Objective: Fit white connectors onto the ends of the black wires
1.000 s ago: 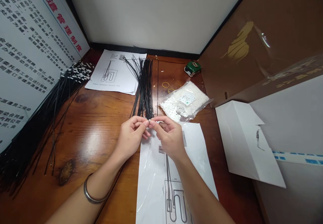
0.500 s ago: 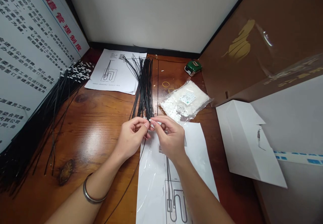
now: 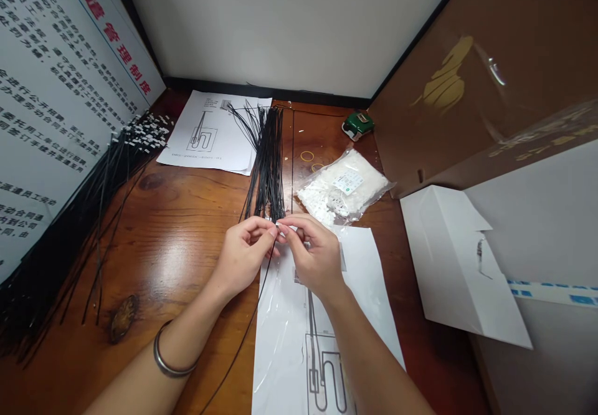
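Observation:
My left hand (image 3: pixel 245 254) and my right hand (image 3: pixel 312 254) meet fingertip to fingertip over the wooden table (image 3: pixel 177 234). The left hand pinches the end of a thin black wire (image 3: pixel 243 340), which trails down toward me past my left wrist. The right hand pinches a small white connector (image 3: pixel 281 223) at that wire end. Just behind the hands lies a bundle of black wires (image 3: pixel 268 162). Under the right hand lies a paper drawing sheet (image 3: pixel 359 290) with a clear film on it.
A clear bag of white connectors (image 3: pixel 343 187) lies at the right. A large pile of black wires with white ends (image 3: pixel 93 197) fills the left side. Another drawing sheet (image 3: pixel 210 131), a green tape measure (image 3: pixel 357 124), a white box (image 3: pixel 455 265) and a brown board (image 3: pixel 471 78) surround the spot.
One black wire now hangs from my left fingers toward the near table edge; a second ago it did not show there. Both hands stayed almost in place.

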`<control>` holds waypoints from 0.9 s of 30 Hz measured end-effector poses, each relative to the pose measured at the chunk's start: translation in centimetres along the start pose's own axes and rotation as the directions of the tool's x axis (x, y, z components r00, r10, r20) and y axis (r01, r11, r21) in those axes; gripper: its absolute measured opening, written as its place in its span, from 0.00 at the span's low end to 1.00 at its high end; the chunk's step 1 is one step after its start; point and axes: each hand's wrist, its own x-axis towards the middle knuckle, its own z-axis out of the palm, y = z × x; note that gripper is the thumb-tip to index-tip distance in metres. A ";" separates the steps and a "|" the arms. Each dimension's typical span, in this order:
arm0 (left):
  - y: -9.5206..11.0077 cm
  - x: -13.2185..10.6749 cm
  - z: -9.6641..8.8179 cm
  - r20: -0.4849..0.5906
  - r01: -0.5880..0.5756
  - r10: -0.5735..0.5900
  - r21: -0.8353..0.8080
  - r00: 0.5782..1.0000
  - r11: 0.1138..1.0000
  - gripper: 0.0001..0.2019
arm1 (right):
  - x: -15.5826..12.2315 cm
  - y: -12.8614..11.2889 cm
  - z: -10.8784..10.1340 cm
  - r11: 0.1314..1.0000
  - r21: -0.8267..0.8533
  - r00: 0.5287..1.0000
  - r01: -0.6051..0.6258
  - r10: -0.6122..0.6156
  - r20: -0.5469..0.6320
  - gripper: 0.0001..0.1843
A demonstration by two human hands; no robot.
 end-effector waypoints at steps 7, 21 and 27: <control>0.0 -0.1 0.0 0.007 -0.015 0.015 0.008 1.000 1.000 0.08 | 0.1 0.0 -0.1 0.997 -0.032 0.998 0.065 -0.064 0.014 0.07; 0.0 0.0 -0.4 0.038 -0.024 0.024 0.003 0.999 1.000 0.08 | 0.1 0.1 -0.2 0.987 -0.075 0.990 0.142 -0.141 0.015 0.07; 0.1 0.0 -0.4 0.041 -0.006 0.007 -0.023 0.999 1.000 0.08 | 0.0 0.2 -0.1 0.982 -0.093 0.987 0.163 -0.163 0.009 0.07</control>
